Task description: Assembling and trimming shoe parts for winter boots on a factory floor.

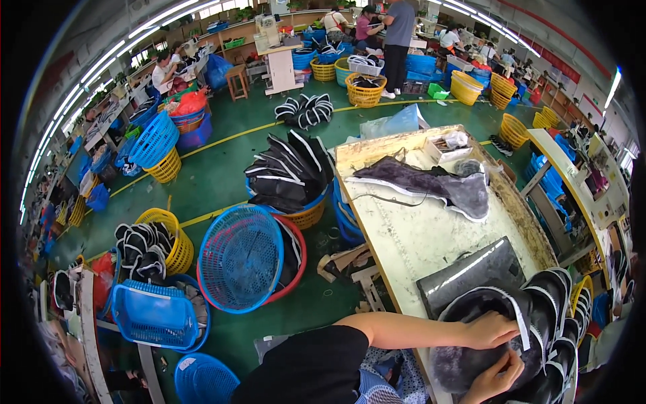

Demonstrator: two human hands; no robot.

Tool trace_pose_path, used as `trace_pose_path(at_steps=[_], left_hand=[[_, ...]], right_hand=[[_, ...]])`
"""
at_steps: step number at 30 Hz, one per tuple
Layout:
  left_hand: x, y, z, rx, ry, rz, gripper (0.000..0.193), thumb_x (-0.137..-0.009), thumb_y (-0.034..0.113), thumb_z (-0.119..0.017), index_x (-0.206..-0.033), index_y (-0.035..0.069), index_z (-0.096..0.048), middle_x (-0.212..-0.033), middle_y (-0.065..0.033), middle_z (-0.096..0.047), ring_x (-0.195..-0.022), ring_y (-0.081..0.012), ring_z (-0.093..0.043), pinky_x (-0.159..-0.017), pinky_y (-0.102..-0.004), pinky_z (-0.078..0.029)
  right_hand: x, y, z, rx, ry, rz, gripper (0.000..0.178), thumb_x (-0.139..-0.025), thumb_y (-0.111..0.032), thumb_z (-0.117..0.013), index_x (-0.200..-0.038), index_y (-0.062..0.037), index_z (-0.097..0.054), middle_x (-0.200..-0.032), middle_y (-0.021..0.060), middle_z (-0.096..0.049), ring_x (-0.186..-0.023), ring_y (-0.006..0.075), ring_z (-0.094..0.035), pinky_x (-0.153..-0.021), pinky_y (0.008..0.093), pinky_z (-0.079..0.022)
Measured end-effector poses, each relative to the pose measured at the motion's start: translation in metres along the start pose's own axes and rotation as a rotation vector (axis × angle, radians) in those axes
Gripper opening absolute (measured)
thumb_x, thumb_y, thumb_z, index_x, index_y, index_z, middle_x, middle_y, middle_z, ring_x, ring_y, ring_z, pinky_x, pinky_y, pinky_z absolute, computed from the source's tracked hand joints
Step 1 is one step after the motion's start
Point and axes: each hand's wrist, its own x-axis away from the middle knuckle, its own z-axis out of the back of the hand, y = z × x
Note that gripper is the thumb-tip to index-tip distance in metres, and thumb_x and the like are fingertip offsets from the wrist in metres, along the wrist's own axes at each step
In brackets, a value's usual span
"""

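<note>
A dark shoe upper (457,367) with grey fuzzy lining and a white edge strip lies at the near right end of the worktable (397,236). My left hand (490,330) reaches across from the left, its fingers closed on the upper beside the white strip. Just below it, my right hand (498,377) pinches the upper's edge near a small white tab. Several black uppers with white edges (548,303) stand stacked against the right side. Behind my hands rests a flat, shiny black panel (471,273). Farther up the table lies a dark fuzzy-lined piece (431,182).
A small tray (447,145) of odds and ends sits at the table's far end. On the green floor to the left stand a blue basket (242,259), a blue crate (156,313) and a pile of black uppers (289,172). People (400,40) work at benches behind.
</note>
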Motion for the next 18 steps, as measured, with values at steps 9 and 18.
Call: trace_pose_path(at_steps=[9, 18], left_hand=[[0.018, -0.016, -0.017, 0.035, 0.355, -0.116, 0.014, -0.081, 0.006, -0.062, -0.094, 0.003, -0.058, -0.070, -0.0136, -0.060, -0.057, -0.0340, -0.059, -0.050, -0.0424, -0.045], [0.025, -0.017, -0.016, 0.020, 0.256, -0.213, 0.012, -0.077, 0.007, -0.063, -0.086, 0.003, -0.056, -0.067, -0.0131, -0.057, -0.056, -0.0341, -0.058, -0.051, -0.0432, -0.045]], right_hand=[[0.027, 0.002, 0.007, -0.358, -0.151, -0.561, 0.021, -0.091, -0.020, -0.064, -0.094, 0.0007, -0.065, -0.075, 0.0080, -0.063, -0.059, 0.0162, -0.055, -0.054, 0.0259, -0.043], [0.004, 0.021, 0.027, -1.441, -0.331, -1.927, 0.026, -0.099, -0.023, -0.049, -0.106, -0.0021, -0.063, -0.090, 0.0091, -0.065, -0.075, 0.0151, -0.063, -0.057, 0.0198, -0.052]])
